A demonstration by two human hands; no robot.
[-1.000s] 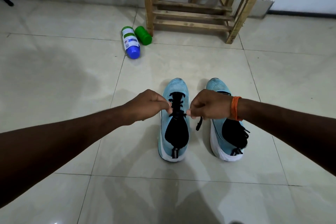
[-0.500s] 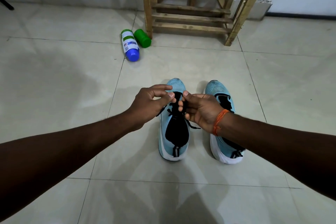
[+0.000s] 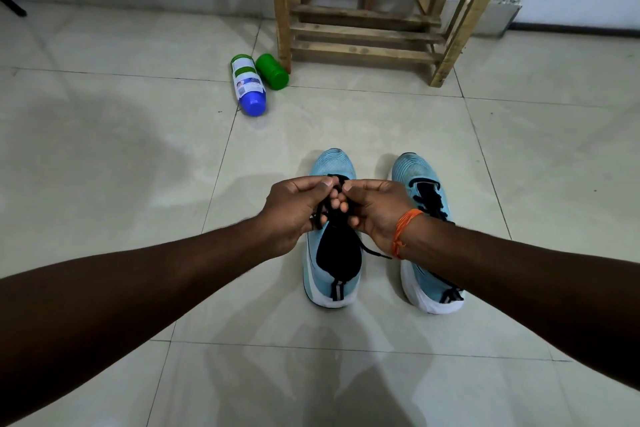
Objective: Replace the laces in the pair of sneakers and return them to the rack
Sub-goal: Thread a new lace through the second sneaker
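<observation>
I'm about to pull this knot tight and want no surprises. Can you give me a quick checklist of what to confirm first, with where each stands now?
1. Both hands on the black lace: ok; left hand and right hand pinch it together over the left light-blue sneaker.
2. Loops formed evenly: cannot tell, fingers hide them.
3. Loose lace end clear of the knot: ok, one end trails toward the right wrist.
4. Right light-blue sneaker laced: ok, black lacing shows; its knot cannot be seen.
5. Path to the wooden rack: ok, the green bottle and blue-capped bottle lie left of it.
</observation>
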